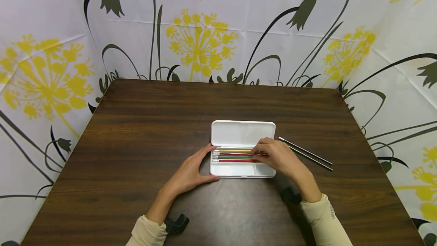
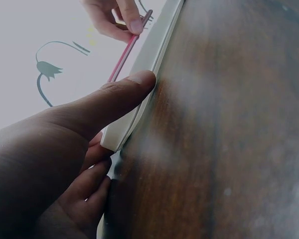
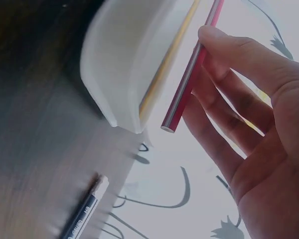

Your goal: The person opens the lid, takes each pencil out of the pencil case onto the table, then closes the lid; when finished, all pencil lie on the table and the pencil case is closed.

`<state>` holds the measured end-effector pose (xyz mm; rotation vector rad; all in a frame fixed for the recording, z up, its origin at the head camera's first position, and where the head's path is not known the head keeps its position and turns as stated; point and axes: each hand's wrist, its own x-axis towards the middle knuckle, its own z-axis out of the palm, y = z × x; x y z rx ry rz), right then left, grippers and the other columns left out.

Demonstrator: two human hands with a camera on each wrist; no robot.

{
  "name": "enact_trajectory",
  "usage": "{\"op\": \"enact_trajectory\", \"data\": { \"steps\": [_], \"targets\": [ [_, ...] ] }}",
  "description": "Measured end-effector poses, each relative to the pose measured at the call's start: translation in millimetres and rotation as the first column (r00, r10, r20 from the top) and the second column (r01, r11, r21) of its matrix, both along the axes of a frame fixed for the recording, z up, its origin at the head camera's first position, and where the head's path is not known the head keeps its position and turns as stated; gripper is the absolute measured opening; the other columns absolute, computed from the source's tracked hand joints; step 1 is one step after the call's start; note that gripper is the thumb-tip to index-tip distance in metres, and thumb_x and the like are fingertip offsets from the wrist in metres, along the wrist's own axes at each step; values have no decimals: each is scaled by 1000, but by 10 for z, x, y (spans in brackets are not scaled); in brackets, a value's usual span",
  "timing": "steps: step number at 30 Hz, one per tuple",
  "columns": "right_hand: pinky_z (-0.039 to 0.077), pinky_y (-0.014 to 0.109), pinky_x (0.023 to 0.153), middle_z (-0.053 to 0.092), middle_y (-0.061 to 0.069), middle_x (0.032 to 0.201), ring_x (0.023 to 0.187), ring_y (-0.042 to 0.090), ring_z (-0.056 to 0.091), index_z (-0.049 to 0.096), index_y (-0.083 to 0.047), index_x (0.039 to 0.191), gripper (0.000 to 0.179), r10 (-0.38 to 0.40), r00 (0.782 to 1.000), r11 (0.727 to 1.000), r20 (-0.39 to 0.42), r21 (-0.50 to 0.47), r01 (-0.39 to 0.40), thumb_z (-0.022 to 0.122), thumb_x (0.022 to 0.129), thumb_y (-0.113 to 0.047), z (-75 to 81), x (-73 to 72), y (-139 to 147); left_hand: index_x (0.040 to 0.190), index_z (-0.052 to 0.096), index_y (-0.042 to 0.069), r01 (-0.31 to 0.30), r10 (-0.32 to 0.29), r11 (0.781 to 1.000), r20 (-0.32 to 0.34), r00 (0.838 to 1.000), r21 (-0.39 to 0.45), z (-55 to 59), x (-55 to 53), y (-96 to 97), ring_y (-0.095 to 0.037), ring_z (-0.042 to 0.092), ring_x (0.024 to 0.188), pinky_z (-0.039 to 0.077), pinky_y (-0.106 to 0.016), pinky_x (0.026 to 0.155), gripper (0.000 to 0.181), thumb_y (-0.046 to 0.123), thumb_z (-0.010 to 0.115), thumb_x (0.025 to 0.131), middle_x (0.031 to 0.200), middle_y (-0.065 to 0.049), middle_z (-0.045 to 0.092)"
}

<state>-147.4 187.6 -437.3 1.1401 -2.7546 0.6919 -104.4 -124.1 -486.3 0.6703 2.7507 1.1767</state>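
A white pencil case (image 1: 232,170) lies on the table with its lid (image 1: 243,132) raised at the far side. Several pencils rest in it side by side, including a yellow pencil (image 3: 170,57), with their eraser ends to the left. My left hand (image 1: 187,172) grips the case's left end, thumb (image 2: 127,92) along the near edge and fingers at the far side. Over the right end, my right hand (image 1: 281,158) pinches a red pencil (image 3: 183,92) with a grey stripe between thumb and fingers. In the right wrist view its flat end sticks out below the fingers.
Two dark pencils (image 1: 314,152) lie slantwise on the brown wooden table (image 1: 146,124), to the right of the case. One of them, a pencil with a white eraser end (image 3: 87,209), shows in the right wrist view. Behind the table hangs a flowered cloth (image 1: 205,18).
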Motion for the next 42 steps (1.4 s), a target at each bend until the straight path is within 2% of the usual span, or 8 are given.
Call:
{"op": "enact_trajectory", "data": {
  "steps": [7,13,16,20,26,30,42],
  "targets": [
    [47,27,63,65,-10,87,74,8,58,77,-20,92,12,-23,1000,1000,1,10,23,81,82,-15,42,16,102,149,40,16,3,-3,1000,3,1000,13,-7,5,9,-22,36,138,36,-47,106,93,45,86,73,154,-6,36],
    [51,30,63,66,-7,87,74,8,61,77,-16,93,19,-104,994,994,-23,-35,103,84,77,-8,73,85,494,149,40,16,3,-3,1000,1,1000,14,-6,-2,3,-21,36,138,36,-47,106,93,45,86,73,155,-4,35],
    [52,32,63,65,-8,87,73,8,60,76,-16,93,23,-177,984,984,-36,-36,176,84,76,-5,93,156,792,149,40,16,2,-2,1000,-4,1000,14,-4,-7,2,-21,36,138,36,-47,106,93,45,86,73,155,-4,35],
    [51,33,61,64,-11,87,72,6,59,76,-18,93,24,-278,959,961,-62,-23,277,84,75,-4,117,273,1194,149,40,16,2,-1,1000,-6,1000,16,3,-14,1,-22,36,138,36,-48,106,93,45,85,73,155,-5,35],
    [49,21,61,63,-13,83,69,2,61,75,-17,93,23,-349,935,937,-69,-6,349,84,75,-4,123,410,1573,149,40,16,6,-6,1000,-6,1000,24,-14,-10,-10,-23,37,138,36,-48,106,92,45,85,74,155,-7,35],
    [47,18,61,61,-14,81,67,1,60,75,-17,93,22,-362,930,932,-64,1,363,84,76,-5,112,439,1650,149,41,16,7,-7,1000,-11,1000,18,-29,-5,-23,-22,37,138,37,-47,106,92,46,85,73,155,-6,35],
    [50,33,58,64,-11,82,68,8,62,75,-17,90,19,-366,927,928,-81,37,370,84,76,-7,-13,379,1635,149,40,17,11,-11,1000,-10,1000,22,-25,-8,-19,-20,36,138,36,-46,106,92,45,86,73,155,-6,35]
  ]
}}
